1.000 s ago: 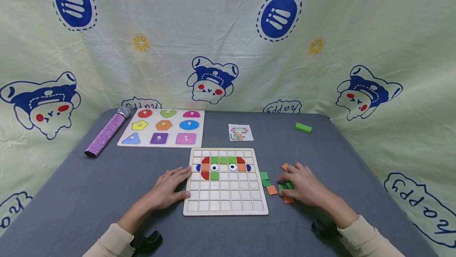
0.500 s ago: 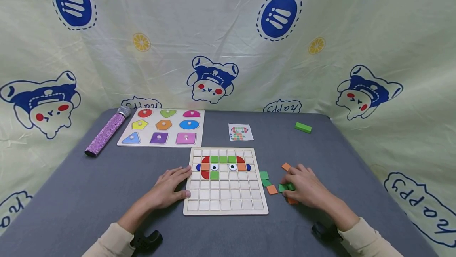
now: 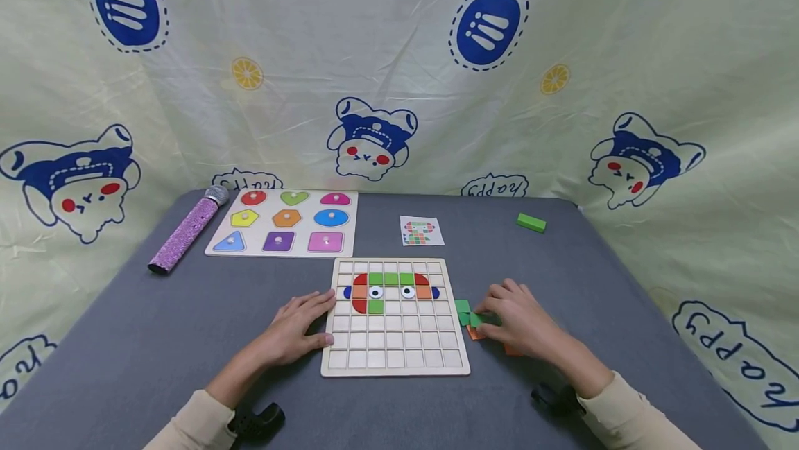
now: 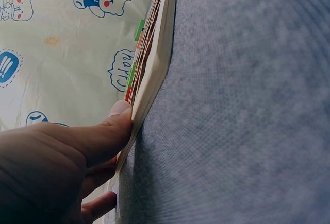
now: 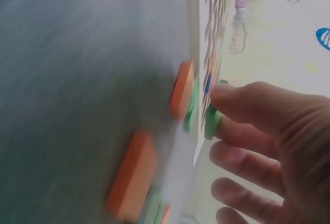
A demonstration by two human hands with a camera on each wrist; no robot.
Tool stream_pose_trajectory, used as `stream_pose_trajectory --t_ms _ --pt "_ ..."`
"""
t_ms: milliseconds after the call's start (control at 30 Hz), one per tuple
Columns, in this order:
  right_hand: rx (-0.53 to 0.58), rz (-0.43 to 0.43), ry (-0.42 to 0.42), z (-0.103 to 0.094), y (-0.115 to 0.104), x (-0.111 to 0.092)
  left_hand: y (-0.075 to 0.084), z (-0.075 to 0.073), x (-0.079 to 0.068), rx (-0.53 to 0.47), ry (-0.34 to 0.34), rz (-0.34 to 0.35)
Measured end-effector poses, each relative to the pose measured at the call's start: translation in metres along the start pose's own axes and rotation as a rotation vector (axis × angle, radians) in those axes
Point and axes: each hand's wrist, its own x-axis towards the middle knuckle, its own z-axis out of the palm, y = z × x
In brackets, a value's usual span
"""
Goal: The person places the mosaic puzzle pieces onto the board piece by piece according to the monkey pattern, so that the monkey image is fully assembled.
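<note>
My left hand (image 3: 299, 331) rests against the left edge of a pale wooden grid board (image 3: 392, 363), its thumb (image 4: 116, 126) at the rim. Red, green, orange and blue tiles and two eye tiles lie in the board's upper rows. Just right of the board, my right hand (image 3: 521, 318) pinches a green square tile (image 5: 212, 122) between thumb and index finger. That tile is raised over loose pieces on the table: a green tile (image 3: 462, 306) and an orange tile (image 5: 183, 90). Another orange tile (image 5: 132, 175) shows below the hand, which hides part of the pile.
Behind the board lie a small pattern card (image 3: 422, 231) and a shape puzzle (image 3: 281, 234) with knobbed pieces. A glittery purple microphone (image 3: 189, 231) lies at the back left. One green block (image 3: 531, 223) sits at the back right of the grey table (image 3: 150, 346).
My right hand has picked up a green tile from the right-hand pile and moved left with it, closer to the board. The left hand has stayed at the board's edge.
</note>
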Motion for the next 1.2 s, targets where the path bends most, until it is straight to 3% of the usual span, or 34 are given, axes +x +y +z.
stream_pose_trajectory --t_ms 600,967,1200 --pt "0.029 -0.168 0.063 0.019 -0.052 0.057 -0.001 0.002 0.002 0.002 0.002 0.004" --pt "0.007 -0.163 0.018 0.023 -0.059 0.072 0.000 0.002 0.001 0.006 0.004 0.003" --pt "0.006 -0.193 0.041 0.025 -0.061 0.075 0.001 0.000 0.001 0.004 -0.002 -0.004"
